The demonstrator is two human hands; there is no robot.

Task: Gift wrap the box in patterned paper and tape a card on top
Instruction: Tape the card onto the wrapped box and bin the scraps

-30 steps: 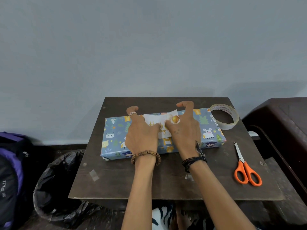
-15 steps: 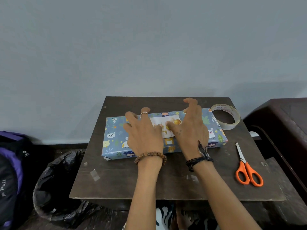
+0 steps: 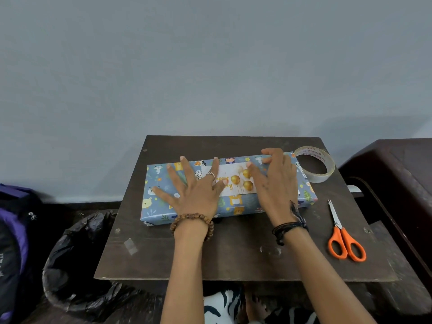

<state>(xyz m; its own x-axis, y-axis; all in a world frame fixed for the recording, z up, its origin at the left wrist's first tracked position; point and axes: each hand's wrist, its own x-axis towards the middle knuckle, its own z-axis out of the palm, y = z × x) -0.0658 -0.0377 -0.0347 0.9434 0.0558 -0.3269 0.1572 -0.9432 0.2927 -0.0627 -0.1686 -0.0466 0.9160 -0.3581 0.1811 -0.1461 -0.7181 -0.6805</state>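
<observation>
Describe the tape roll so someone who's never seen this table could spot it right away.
Start at the dark wooden table against the grey wall. At its far right corner, just past the right end of the wrapped box, lies the tape roll: a flat clear ring with red lettering, unlike the orange-handled scissors nearer you.

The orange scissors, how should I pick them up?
Take the orange-handled scissors by the two orange loops, coming from the near table edge. They lie flat, closed, right of the right hand, loops toward the person, pointed blades facing away.

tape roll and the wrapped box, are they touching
Cannot tell. In the head view the tape roll sits right at the wrapped box's far right corner; their outlines meet, but no clear contact or gap shows.
</observation>
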